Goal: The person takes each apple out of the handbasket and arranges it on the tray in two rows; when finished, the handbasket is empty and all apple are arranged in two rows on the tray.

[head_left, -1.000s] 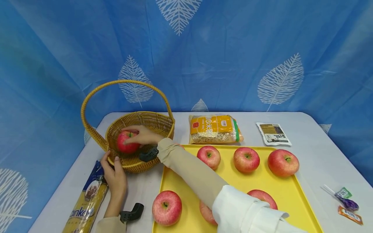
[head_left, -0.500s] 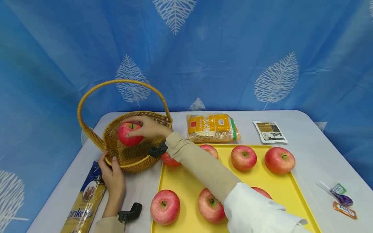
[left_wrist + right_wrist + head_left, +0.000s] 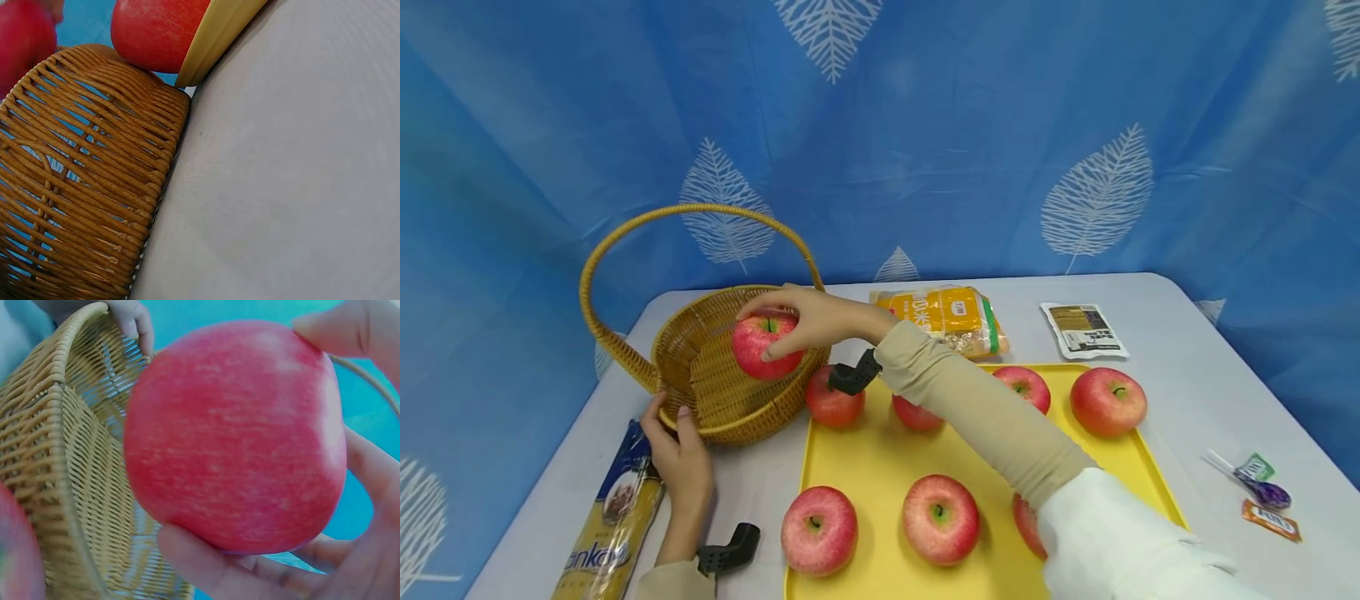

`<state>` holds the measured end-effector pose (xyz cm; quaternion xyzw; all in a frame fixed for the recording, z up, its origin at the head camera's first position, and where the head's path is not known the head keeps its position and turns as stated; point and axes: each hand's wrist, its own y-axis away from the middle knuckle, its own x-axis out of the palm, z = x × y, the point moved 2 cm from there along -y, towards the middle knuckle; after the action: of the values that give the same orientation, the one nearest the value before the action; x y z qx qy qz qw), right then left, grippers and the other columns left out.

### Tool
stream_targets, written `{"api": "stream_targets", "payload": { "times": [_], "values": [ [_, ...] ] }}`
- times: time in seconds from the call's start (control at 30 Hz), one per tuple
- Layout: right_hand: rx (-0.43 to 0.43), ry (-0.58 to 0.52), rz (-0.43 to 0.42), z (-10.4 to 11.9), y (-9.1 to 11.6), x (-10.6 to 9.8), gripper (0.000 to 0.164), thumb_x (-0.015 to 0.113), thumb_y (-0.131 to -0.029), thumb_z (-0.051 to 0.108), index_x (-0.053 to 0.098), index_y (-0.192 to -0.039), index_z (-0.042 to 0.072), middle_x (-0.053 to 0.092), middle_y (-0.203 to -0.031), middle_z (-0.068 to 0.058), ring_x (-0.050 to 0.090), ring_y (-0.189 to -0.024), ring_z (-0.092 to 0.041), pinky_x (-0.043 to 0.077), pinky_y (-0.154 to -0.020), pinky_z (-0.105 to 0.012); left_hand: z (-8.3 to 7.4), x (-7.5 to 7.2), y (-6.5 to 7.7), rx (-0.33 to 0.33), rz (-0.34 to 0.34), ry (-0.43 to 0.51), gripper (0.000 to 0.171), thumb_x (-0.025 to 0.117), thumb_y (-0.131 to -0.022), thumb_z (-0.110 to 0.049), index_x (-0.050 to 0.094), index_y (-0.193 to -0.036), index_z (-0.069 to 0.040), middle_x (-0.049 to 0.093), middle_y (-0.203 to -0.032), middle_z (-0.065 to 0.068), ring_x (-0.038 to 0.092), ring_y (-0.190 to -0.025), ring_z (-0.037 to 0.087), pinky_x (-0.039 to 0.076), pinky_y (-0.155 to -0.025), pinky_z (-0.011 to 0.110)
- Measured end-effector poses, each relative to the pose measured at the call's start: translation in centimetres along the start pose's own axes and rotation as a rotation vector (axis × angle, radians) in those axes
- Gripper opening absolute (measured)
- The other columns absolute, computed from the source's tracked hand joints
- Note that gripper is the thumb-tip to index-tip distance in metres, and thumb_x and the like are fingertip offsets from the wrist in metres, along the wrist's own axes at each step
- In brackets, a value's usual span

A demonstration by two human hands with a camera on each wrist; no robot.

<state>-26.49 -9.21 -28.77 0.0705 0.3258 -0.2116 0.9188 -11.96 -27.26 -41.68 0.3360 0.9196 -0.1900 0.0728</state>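
Observation:
My right hand [image 3: 820,319] grips a red apple [image 3: 752,348] from above, thumb and fingers spread round its sides. In the head view the apple appears over the right part of a wicker basket [image 3: 673,362] with a tall arched handle. No other apple shows inside the basket. My left hand [image 3: 683,457] holds the basket's near left rim, and its fingers hook over the edge in the right wrist view. That apple fills the middle of the right wrist view [image 3: 234,437]. A yellow tray [image 3: 865,454] with several apples lies right of the basket; one apple [image 3: 835,400] sits at its near-basket corner.
A bag of grain [image 3: 951,315] lies behind the tray, with a small white-and-brown packet [image 3: 1084,331] to its right. A long pasta pack [image 3: 613,517] lies beside my left forearm. A lollipop [image 3: 1262,490] and small wrapped sweets are on the right of the table.
My right hand has lifted the apple from inside the basket and moved it right, toward the tray side. The left hand stays on the rim. The head view has shifted slightly.

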Motion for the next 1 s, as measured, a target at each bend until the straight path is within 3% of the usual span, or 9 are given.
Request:
{"api": "stream_targets", "payload": {
  "times": [0.3, 0.5, 0.77, 1.0],
  "values": [
    [-0.047, 0.018, 0.063, 1.1, 5.3, -1.8, 0.053, 0.067, -0.077, 0.025, 0.049, -0.127, 0.027, 0.042, -0.129, 0.007, 0.035, -0.115, -0.010, 0.046, -0.085, -0.025, -0.1, -0.1, 0.2, -0.004, -0.012, -0.002, 0.039, 0.035, -0.096, -0.028, 0.035, -0.134, -0.017, 0.038, -0.140, 0.006, 0.036, -0.128, 0.020, 0.028, -0.105, 0.037],
    [-0.039, 0.077, 0.030, 1.2, 9.7, -2.3, 0.052, 0.068, -0.073, 0.025, 0.053, -0.122, 0.033, 0.048, -0.111, 0.008, 0.042, -0.103, -0.008, 0.047, -0.082, -0.025, 0.1, 0.0, 0.4, 0.008, -0.006, 0.006, 0.039, 0.035, -0.096, -0.027, 0.035, -0.134, -0.017, 0.037, -0.140, 0.007, 0.035, -0.129, 0.022, 0.028, -0.105, 0.037],
    [-0.010, 0.075, 0.042, -0.1, 16.1, -2.7, 0.055, 0.067, -0.071, 0.020, 0.052, -0.123, 0.030, 0.046, -0.115, 0.005, 0.040, -0.105, -0.012, 0.048, -0.083, -0.028, 0.3, -0.1, 0.5, -0.005, -0.018, -0.006, 0.039, 0.035, -0.096, -0.027, 0.036, -0.134, -0.020, 0.039, -0.139, 0.008, 0.037, -0.126, 0.018, 0.029, -0.103, 0.029],
    [0.004, 0.093, -0.020, -2.3, 22.7, -3.3, 0.057, 0.069, -0.071, 0.017, 0.051, -0.124, 0.025, 0.046, -0.117, 0.003, 0.041, -0.108, -0.013, 0.050, -0.079, -0.028, 0.0, 0.2, 0.7, -0.008, -0.012, 0.012, 0.039, 0.034, -0.096, -0.026, 0.034, -0.134, -0.019, 0.038, -0.139, 0.008, 0.036, -0.125, 0.018, 0.028, -0.100, 0.022]
  ]
}}
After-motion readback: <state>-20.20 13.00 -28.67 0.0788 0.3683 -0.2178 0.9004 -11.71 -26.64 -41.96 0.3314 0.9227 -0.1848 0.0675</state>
